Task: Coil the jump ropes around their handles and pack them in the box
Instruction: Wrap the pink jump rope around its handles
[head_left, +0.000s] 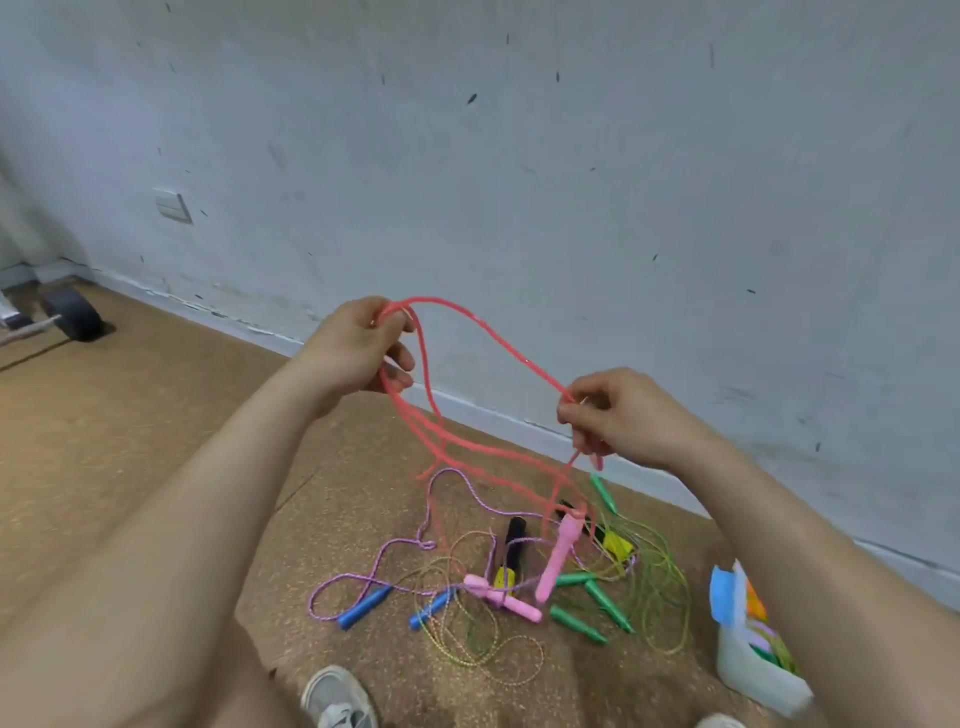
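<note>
Closest, I see a grey shoe (337, 699) on the cork floor (130, 441), and to the right the white box (753, 670) with coloured ropes in it. Beyond lies a tangle of jump ropes (498, 577) with blue, green and pink handles (558, 556). Above it, the left hand (358, 348) curls round several loops of the pink rope (493, 338) and the right hand (623, 415) pinches one strand; lower loops hang toward the pile, grey wall (571, 156) behind

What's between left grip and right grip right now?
One span of the red rope arcs from the left grip to the right grip; more loops sag below. Head view.
</note>
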